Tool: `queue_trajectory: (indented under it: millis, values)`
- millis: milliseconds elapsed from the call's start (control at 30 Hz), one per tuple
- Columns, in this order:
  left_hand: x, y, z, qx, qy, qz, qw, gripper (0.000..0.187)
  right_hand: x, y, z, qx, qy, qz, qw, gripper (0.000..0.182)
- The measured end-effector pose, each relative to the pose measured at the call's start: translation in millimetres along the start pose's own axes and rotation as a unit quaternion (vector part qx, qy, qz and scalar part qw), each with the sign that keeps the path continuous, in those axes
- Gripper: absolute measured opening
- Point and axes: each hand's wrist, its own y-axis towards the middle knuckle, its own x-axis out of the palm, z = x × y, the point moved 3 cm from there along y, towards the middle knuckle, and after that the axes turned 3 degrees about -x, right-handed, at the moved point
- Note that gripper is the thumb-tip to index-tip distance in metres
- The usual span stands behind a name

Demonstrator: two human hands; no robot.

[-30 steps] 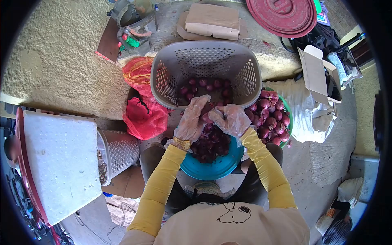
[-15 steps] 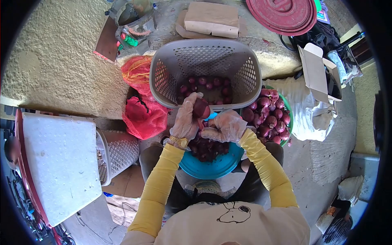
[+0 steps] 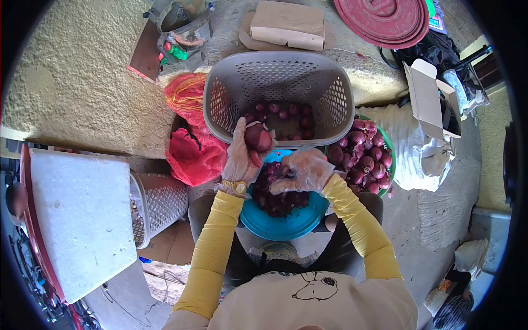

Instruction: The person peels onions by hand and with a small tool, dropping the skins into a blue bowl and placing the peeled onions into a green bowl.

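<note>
In a clear plastic glove, my left hand point(image 3: 240, 157) holds a red onion point(image 3: 257, 138) with a strip of skin hanging from it, at the near rim of the grey perforated basket point(image 3: 279, 144). Several onions lie on the basket's floor. My right hand point(image 3: 308, 169), gloved too, has its fingers curled over the blue basin point(image 3: 286, 232); what they hold, if anything, is hidden. Dark onion skins point(image 3: 280, 203) fill part of the basin. To the right, a green basin point(image 3: 392, 159) is heaped with red onions point(image 3: 364, 164).
Red mesh bags point(image 3: 192, 157) lie left of the basket. Farther left stand a second perforated basket point(image 3: 164, 206) and a white board point(image 3: 82, 214). A white sack point(image 3: 410, 148) and an open carton point(image 3: 426, 102) are at the right. Behind lie flattened cardboard point(image 3: 287, 25) and a red lid point(image 3: 382, 19).
My left hand has moved left, away from my right hand, with the onion in it. A strip of skin now hangs from the onion. My right hand has barely moved.
</note>
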Motion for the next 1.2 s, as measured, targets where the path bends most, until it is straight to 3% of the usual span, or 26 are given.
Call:
queue_trajectory:
  millis: [133, 200, 333, 367, 400, 533, 600, 633, 700, 733, 800, 933, 1000, 1033, 1067, 1100, 1133, 1167, 1200]
  values:
    - [-1, -1, -2, -0.021, 0.057, 0.003, 0.998, 0.045, -7, 6, 4, 0.088, -0.048, 0.006, 0.995, 0.071]
    - [-5, 3, -3, -0.034, 0.108, -0.095, 0.989, 0.042, -14, 5, 1, 0.093, -0.159, 0.107, 0.977, 0.074]
    - [-6, 6, -15, -0.005, 0.153, -0.078, 0.985, 0.037, -16, 6, 10, 0.178, -0.188, 0.061, 0.964, 0.077]
    - [-12, 9, -16, 0.102, 0.307, -0.078, 0.943, 0.036, -16, 5, 11, 0.175, -0.181, 0.084, 0.964, 0.078]
    - [-12, 8, -16, 0.204, 0.449, -0.075, 0.867, 0.034, -16, 4, 11, 0.173, -0.174, 0.106, 0.964, 0.079]
    - [-12, 5, -18, 0.279, 0.488, -0.102, 0.821, 0.031, -16, 3, 11, 0.176, -0.183, 0.120, 0.960, 0.079]
    - [-2, -10, -12, 0.421, 0.705, -0.142, 0.553, 0.042, -22, 3, 9, 0.213, -0.122, 0.124, 0.961, 0.079]
    - [-1, -11, -12, 0.422, 0.705, -0.142, 0.553, 0.042, -24, 3, 9, 0.213, -0.122, 0.124, 0.961, 0.079]
    - [0, -8, -12, 0.311, 0.595, -0.149, 0.726, 0.063, -27, 2, 14, 0.260, -0.131, 0.068, 0.954, 0.084]
    - [5, -11, -13, 0.312, 0.595, -0.149, 0.726, 0.063, -24, 0, 17, 0.260, -0.131, 0.068, 0.954, 0.084]
    - [13, -18, -11, 0.315, 0.506, -0.116, 0.794, 0.038, -25, -2, 16, 0.176, -0.124, 0.220, 0.952, 0.076]
    - [14, -19, -11, 0.285, 0.485, -0.084, 0.823, 0.033, -27, 0, 14, 0.189, -0.118, 0.191, 0.956, 0.075]
    - [7, -14, -8, 0.282, 0.592, -0.121, 0.745, 0.075, -24, 1, 13, 0.197, -0.086, 0.159, 0.963, 0.069]
    - [10, -13, -9, 0.282, 0.592, -0.121, 0.745, 0.075, -23, 2, 13, 0.198, -0.087, 0.160, 0.963, 0.069]
    - [7, -9, -13, 0.168, 0.391, -0.106, 0.899, 0.068, -20, 3, 14, 0.192, -0.098, 0.151, 0.965, 0.065]
    - [6, -8, -19, 0.042, 0.160, -0.081, 0.983, 0.062, -18, 3, 15, 0.187, -0.109, 0.142, 0.966, 0.060]
    - [5, -9, -17, 0.041, 0.160, -0.082, 0.983, 0.062, -17, 3, 16, 0.187, -0.109, 0.142, 0.966, 0.060]
    - [10, -15, -8, 0.269, 0.476, -0.120, 0.829, 0.051, -15, 3, 16, 0.174, -0.127, 0.111, 0.970, 0.057]
    - [20, -24, -9, 0.449, 0.708, -0.138, 0.527, 0.042, -12, 4, 15, 0.161, -0.145, 0.079, 0.973, 0.054]
